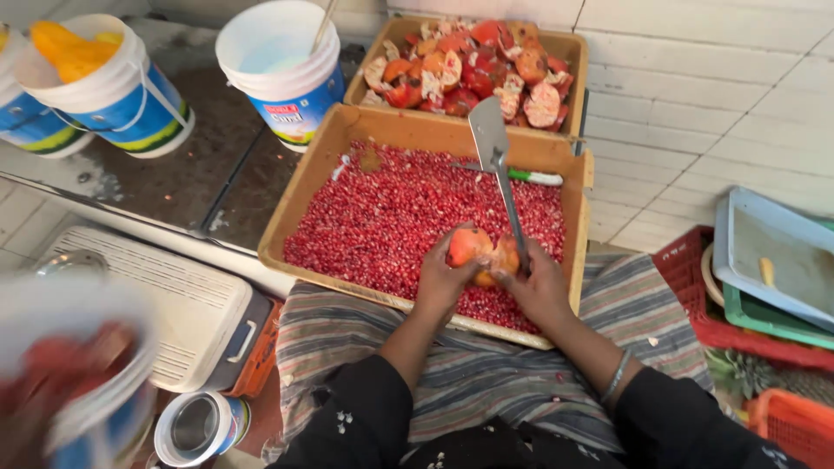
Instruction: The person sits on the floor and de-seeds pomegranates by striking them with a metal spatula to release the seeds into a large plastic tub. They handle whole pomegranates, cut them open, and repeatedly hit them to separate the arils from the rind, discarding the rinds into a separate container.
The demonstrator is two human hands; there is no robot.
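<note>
Orange-red and half opened, a pomegranate is gripped at the centre of the frame, just below the middle, over the near edge of a wooden tray filled with loose red seeds. The left hand is closed around the fruit from the left, fingers curled under it. The right hand is clasped on the fruit's right side and also on the handle of a flat metal spatula, whose blade is pointed up toward the top of the frame. Both forearms are brought in from the lower edge, wrists bent inward so that the hands meet over the tray, above a striped cloth spread across the lap.

The step in hand is judged to be the splitting or seeding of the fruit. A steady hold by the left hand and a controlled strike or pry with the tool would be called for next.

A green-handled knife is laid on the seeds. Beyond, at upper centre, a second tray of emptied husks is seen, and white buckets at upper left.
</note>
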